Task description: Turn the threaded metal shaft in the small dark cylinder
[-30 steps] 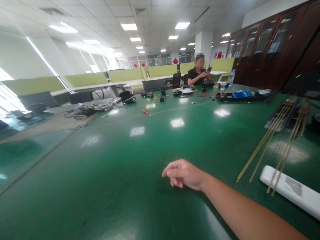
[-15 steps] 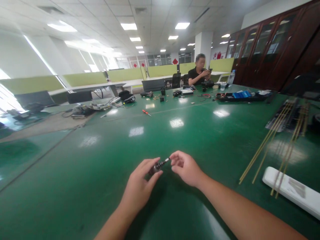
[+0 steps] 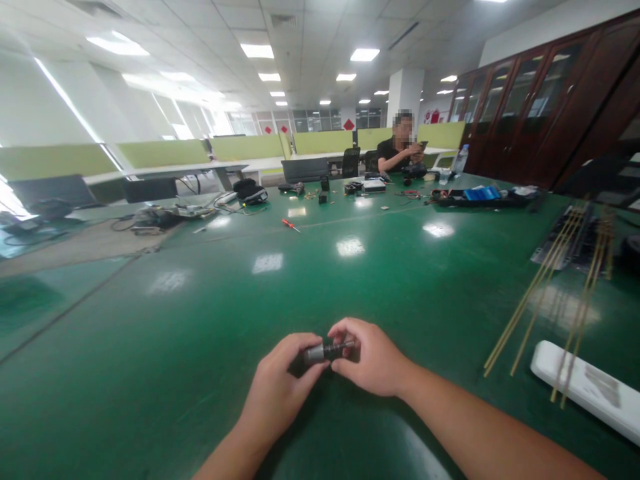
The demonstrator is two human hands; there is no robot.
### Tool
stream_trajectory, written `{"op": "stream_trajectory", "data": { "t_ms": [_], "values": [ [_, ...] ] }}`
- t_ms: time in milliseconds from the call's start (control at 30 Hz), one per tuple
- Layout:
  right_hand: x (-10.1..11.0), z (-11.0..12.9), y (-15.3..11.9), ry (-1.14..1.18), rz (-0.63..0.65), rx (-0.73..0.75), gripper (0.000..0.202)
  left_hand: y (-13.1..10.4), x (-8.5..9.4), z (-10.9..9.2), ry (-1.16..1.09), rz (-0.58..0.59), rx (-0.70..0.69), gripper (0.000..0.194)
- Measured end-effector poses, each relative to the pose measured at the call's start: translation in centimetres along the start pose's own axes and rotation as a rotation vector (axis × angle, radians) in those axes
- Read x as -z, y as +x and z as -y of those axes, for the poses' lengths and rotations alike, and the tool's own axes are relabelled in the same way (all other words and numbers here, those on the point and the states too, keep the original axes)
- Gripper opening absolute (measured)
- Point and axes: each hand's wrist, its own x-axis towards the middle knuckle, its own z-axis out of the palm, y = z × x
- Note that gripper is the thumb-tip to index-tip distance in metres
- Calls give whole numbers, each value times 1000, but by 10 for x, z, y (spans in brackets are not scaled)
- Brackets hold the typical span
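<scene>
Head view: the small metal cylinder (image 3: 316, 353) lies btwn the 2 hands, roughly horiz., just above or on the green bench (image 3: 200, 320); can't tell which. L hand (image 3: 280, 380) is part-closed, thumb & fingers round its wide grey end. R hand (image 3: 377, 357) is half-curled abt the thin end, thumb low, fingers up top; can't tell if they grip it. The dark ribbed middle shows btwn them.

Containers, far R side: long black tray (image 3: 453, 201) w/ a blue pkt (image 3: 483, 193) & other bits, too small to ID. Near it, a clear cup (image 3: 444, 177), contents unclear, & a clear bottle (image 3: 461, 161) w/ blue cap, upright.

Red screwdriver (image 3: 289, 225) lies flat, well apart from the hands. R side: thin yellowish rods (image 3: 530, 293), some ends nr a long white case (image 3: 585, 387), no view inside. Far side: small black parts (image 3: 323, 198) & a seated person (image 3: 393, 152) w/ a phone (image 3: 423, 145), approx.
</scene>
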Motion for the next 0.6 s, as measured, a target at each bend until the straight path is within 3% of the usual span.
{"op": "stream_trajectory", "data": {
  "t_ms": [600],
  "values": [
    [2, 5, 1, 10, 9, 10, 14, -1, -5, 5, -78, 25, 85, 20]
  ]
}}
